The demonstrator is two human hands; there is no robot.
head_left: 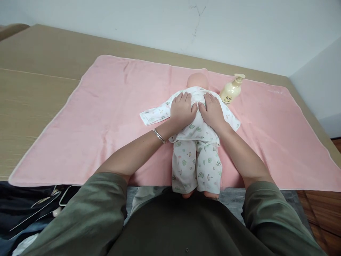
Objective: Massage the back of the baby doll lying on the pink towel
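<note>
A baby doll (197, 80) lies with its head toward the wall and its feet toward me, dressed in a white printed top (194, 132) and matching trousers (184, 165). My left hand (183, 108) rests flat on the left side of the doll's upper body, fingers extended. On the right side lies my right hand (212, 109), also flat with its fingers spread. The two thumbs nearly meet at the middle. Neither hand grips anything. The doll's face is not visible.
A pink blanket (128, 103) lies under the doll on a wooden table (34, 96). A cream pump bottle (231, 91) lies tilted beyond my right hand. The wall is behind the table. Dark items (26, 202) sit below the table edge at the lower left.
</note>
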